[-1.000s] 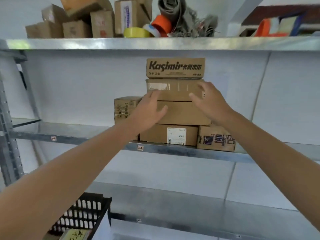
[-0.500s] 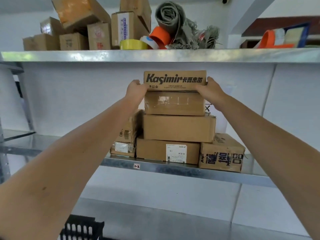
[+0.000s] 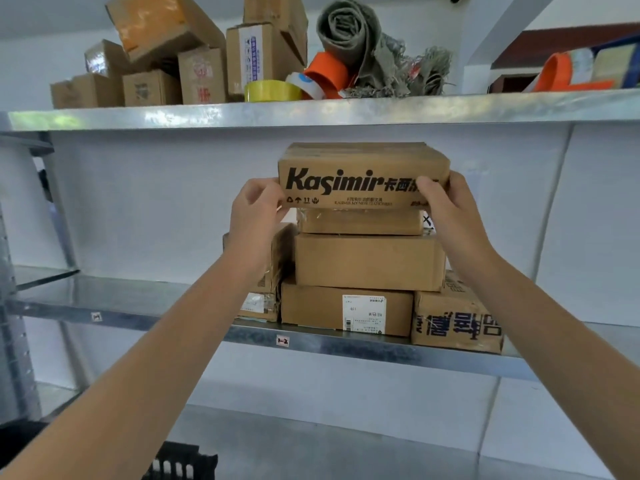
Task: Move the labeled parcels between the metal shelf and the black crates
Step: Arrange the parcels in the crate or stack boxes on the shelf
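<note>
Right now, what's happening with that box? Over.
Left hand, right hand grip Kasimir box ends. Box atop stack on shelf. Nothing in front blocking.

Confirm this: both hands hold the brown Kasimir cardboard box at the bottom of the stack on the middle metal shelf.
Not quite. In the head view, the left hand and right hand hold the brown Kasimir cardboard box at the top of the stack, not the bottom, on the middle metal shelf.

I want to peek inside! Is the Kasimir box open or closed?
Closed. The Kasimir box has a flat top with no flap sticking up, and the left hand and right hand grip its ends.
</note>
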`<state>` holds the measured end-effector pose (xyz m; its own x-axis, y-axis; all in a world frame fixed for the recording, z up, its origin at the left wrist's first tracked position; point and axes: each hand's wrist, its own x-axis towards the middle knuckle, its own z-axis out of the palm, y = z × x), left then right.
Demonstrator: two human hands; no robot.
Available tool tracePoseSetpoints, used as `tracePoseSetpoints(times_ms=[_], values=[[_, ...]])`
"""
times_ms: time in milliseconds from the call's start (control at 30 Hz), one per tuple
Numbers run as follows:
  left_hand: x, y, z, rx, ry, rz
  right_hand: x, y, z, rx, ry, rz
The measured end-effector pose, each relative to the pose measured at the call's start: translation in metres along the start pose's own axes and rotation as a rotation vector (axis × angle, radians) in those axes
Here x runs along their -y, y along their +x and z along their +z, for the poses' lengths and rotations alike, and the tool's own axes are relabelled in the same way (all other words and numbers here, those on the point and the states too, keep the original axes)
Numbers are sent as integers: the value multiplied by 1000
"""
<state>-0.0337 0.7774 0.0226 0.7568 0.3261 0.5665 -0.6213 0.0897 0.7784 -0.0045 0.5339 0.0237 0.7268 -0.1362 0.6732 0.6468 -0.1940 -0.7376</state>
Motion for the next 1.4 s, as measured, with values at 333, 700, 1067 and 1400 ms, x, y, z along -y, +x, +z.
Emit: tracePoseSetpoints(times_ms=[333, 700, 1067, 1400], values=[[2, -91, -50, -73, 81, -73, -10, -87, -6, -54, 244, 166], [67, -227, -140, -182, 173, -320, -67, -227, 15, 234, -31, 211], [71, -314, -244, -512, 355, -321, -86, -303, 104, 477, 101, 445], [58, -355, -292, -589, 285, -469, -77, -326, 163, 543, 171, 617]])
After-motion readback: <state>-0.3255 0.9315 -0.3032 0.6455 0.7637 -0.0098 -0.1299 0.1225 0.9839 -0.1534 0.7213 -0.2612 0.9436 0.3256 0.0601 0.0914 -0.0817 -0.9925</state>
